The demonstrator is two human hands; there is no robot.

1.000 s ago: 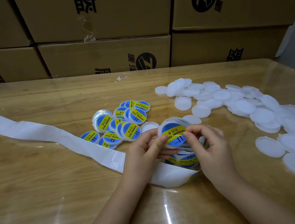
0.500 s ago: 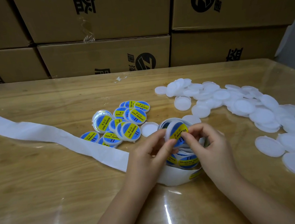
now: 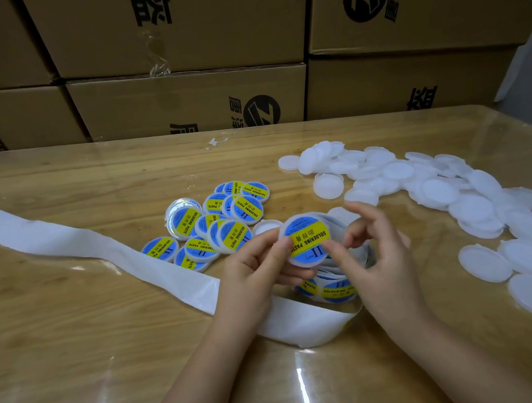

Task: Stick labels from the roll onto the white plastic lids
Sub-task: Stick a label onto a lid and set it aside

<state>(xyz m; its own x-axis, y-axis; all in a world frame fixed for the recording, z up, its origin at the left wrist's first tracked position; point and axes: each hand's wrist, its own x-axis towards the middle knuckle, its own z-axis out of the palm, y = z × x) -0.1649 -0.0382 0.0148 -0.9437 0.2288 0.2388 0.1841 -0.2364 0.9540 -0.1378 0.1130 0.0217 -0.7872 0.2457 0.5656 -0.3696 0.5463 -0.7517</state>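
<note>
My left hand [image 3: 255, 271] holds a white lid [image 3: 308, 241] with a blue and yellow label stuck on its face, thumb on its left edge and fingers behind. My right hand [image 3: 370, 255] touches the lid's lower right edge with the thumb; its other fingers are spread and loosely curled above. Under both hands lies the label roll [image 3: 334, 288], with blue and yellow labels showing. Its empty white backing strip [image 3: 72, 242] trails off to the left. Blank white lids [image 3: 441, 193] lie scattered on the right.
Several labelled lids [image 3: 220, 223] are piled left of my hands on the wooden table [image 3: 76, 358], which has a clear glossy cover. Stacked cardboard boxes [image 3: 192, 100] stand along the table's far edge.
The lid was tilted on edge half a second ago; it now faces up, labelled and raised slightly. My right fingers have let go of it and spread, with only the thumb on it.
</note>
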